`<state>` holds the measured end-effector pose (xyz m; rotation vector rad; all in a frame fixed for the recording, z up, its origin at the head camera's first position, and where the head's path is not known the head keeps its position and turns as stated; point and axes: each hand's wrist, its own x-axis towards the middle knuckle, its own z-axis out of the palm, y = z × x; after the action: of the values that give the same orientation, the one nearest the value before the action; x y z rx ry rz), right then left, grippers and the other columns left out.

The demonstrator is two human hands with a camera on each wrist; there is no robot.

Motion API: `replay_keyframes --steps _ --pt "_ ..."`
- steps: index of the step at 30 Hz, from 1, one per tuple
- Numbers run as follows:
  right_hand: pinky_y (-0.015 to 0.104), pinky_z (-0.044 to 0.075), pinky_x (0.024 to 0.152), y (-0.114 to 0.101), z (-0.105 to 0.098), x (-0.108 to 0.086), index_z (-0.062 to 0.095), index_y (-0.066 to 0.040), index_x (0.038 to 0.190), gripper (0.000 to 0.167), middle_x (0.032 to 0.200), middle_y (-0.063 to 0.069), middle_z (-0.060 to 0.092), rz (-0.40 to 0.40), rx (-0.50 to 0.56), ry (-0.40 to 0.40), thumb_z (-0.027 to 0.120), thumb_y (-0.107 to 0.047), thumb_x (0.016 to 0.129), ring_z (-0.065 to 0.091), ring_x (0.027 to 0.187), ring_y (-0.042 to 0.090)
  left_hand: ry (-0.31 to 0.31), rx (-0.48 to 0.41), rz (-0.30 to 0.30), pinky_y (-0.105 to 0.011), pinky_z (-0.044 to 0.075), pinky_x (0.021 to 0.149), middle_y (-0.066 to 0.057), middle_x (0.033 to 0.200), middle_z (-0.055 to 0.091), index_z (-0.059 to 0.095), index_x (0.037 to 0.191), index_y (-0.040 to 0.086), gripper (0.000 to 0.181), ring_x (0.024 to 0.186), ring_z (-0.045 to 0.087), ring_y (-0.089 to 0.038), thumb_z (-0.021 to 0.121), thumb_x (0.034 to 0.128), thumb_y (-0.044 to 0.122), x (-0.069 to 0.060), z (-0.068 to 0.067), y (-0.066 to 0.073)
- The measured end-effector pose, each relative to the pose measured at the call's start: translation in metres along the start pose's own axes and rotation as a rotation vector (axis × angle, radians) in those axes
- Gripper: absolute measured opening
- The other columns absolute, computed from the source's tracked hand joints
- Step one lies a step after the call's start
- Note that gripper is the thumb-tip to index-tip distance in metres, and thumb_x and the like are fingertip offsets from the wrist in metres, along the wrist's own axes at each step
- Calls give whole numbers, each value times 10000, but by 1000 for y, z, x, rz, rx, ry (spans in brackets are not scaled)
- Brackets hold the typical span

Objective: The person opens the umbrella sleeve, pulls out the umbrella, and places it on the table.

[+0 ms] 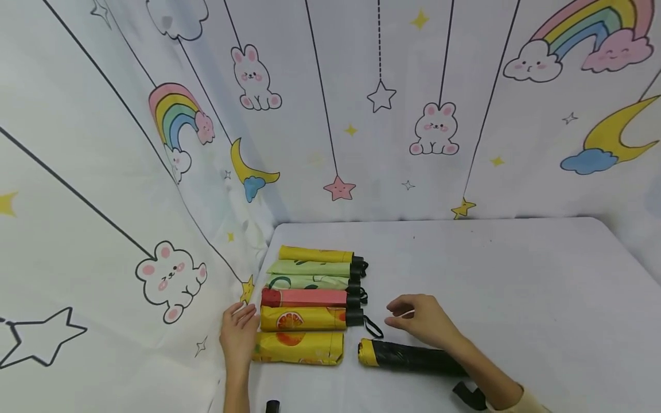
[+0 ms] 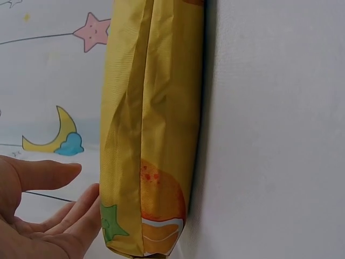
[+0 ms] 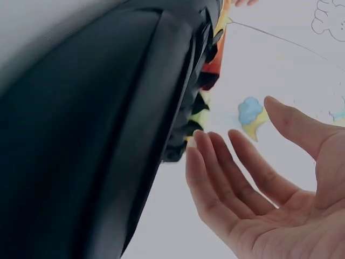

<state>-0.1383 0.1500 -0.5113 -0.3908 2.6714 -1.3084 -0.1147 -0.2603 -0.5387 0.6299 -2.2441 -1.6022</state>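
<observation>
Folded umbrellas lie side by side in a row on the white table. From the back come a yellow umbrella [image 1: 316, 254], two green umbrellas [image 1: 310, 268], a red one [image 1: 307, 297] and a yellow one with an orange-slice print [image 1: 304, 318]. Frontmost is a yellow fruit-print pouch [image 1: 298, 348] with no handle showing. My left hand [image 1: 239, 331] is at the row's left end, fingers extended beside the pouch [image 2: 156, 118]; contact is unclear. Right of the row, my right hand [image 1: 426, 321] hovers empty, fingers loosely bent, above a black-and-yellow folded umbrella [image 1: 408, 357].
A black wrist loop [image 1: 373, 327] sticks out from the orange-print umbrella. Dark pieces lie below the right forearm [image 1: 470, 396] and at the bottom edge [image 1: 272, 406]. White cloth [image 1: 289, 115] with rabbits, stars and rainbows hangs behind and left.
</observation>
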Motion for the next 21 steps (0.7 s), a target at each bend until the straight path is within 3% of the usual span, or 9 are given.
replay_keyframes --steps 8,21 --pt "265 609 775 -14 22 10 785 -127 1055 182 997 -27 761 -68 35 -28 821 -235 913 707 894 124 0 15 18 -21 483 769 -245 1337 659 457 1470 -19 537 1239 656 -379 680 985 28 1 3 -1" --pt "268 591 667 -19 51 25 767 -46 1132 311 1071 90 758 -81 45 -62 817 -260 912 717 902 188 -17 8 28 2 455 784 -228 1335 666 447 1486 -11 540 1237 662 -358 665 993 22 4 13 -9"
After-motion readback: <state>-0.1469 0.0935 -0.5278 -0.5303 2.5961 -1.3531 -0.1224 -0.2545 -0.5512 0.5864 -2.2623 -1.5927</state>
